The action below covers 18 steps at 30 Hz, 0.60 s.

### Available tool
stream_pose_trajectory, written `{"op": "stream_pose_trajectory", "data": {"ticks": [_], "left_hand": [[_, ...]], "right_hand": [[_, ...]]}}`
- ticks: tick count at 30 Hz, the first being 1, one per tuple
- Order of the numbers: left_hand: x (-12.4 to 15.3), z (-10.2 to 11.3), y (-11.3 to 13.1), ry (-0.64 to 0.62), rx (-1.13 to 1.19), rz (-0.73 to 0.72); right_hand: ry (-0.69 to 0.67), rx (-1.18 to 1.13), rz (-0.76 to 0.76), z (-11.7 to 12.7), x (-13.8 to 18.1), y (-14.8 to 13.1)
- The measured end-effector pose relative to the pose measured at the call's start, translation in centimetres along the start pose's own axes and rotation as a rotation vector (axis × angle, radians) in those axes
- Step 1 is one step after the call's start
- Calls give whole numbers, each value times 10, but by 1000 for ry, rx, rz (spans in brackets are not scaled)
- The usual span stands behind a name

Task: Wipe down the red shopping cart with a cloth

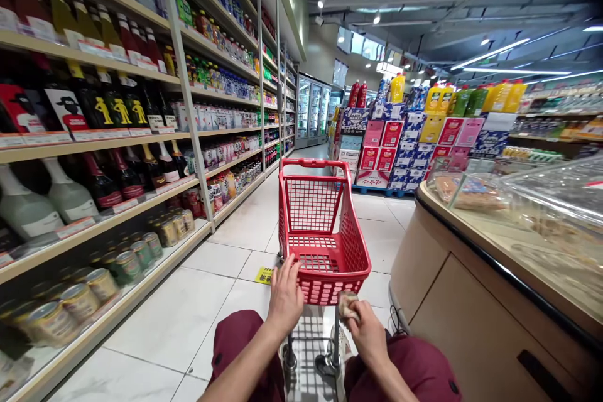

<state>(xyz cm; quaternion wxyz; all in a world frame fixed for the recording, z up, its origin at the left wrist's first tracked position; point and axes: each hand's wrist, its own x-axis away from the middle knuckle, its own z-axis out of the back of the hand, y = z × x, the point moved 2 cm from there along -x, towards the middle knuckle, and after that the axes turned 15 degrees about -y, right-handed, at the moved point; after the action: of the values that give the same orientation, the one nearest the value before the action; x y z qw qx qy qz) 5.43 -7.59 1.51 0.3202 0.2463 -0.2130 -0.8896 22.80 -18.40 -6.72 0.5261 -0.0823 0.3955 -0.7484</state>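
Note:
A red plastic shopping cart [321,248] with a lattice basket stands right in front of me, its basket holding nothing I can see. My left hand [286,295] rests at the basket's near left corner, fingers stretched out and touching the rim. In my right hand [368,331] is a crumpled, pale brownish cloth [347,306], gripped between the fingers. The cloth lies against the upper part of the cart's grey metal leg [336,333], just below the basket's near right corner. Below, a dark wheel [325,364] sits between my feet.
Shelves of bottles and cans [141,182] line the left side. A rounded display counter [452,264] with clear covers stands close on the right. Stacked drink cartons [381,151] are ahead, beyond tiled floor [221,301]. A yellow floor sticker [264,275] lies beside the cart.

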Motion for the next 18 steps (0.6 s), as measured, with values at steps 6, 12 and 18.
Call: {"op": "stream_pose_trajectory", "data": {"ticks": [6, 12, 18], "left_hand": [[10, -34, 33, -347, 1102, 250], [14, -46, 44, -247, 1280, 359], [22, -35, 48, -48, 1032, 231]], "right_hand": [[-136, -714, -29, 28, -14, -60], [46, -422, -38, 14, -9, -71], [271, -116, 149, 10, 0, -69]]}}
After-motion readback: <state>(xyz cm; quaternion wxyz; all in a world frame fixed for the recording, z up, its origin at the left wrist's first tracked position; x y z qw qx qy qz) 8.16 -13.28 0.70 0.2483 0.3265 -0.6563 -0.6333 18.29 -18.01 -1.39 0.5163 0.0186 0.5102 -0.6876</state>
